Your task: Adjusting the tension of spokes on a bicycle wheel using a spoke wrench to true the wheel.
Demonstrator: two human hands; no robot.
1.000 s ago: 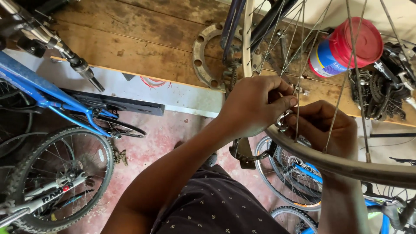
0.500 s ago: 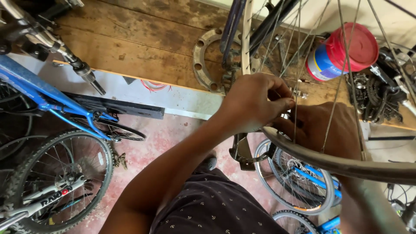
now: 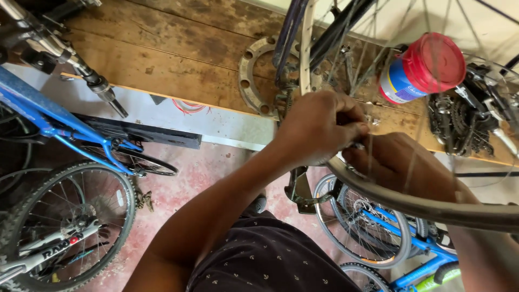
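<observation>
Now the wheel rim (image 3: 411, 203) curves across the lower right of the view, its thin spokes (image 3: 373, 146) rising toward the top, just above the edge of the wooden surface (image 3: 162, 59). The left hand (image 3: 319, 127) sits at the rim with its grip pinched narrow on something small where a spoke meets the rim — too small to tell what. The right hand (image 3: 400, 167) lies just behind the rim, fingers curled under it; whether it clasps the rim or only steadies it I cannot tell.

Compared with a second ago, both hands have kept to the same spot on the rim, so the work is staying at this one spoke.

Farther out, a can with a red lid (image 3: 421, 67) lies on the surface beside a metal ring (image 3: 254, 75), and a blue bicycle (image 3: 59, 130) stands at the left on the red floor (image 3: 200, 173).
</observation>
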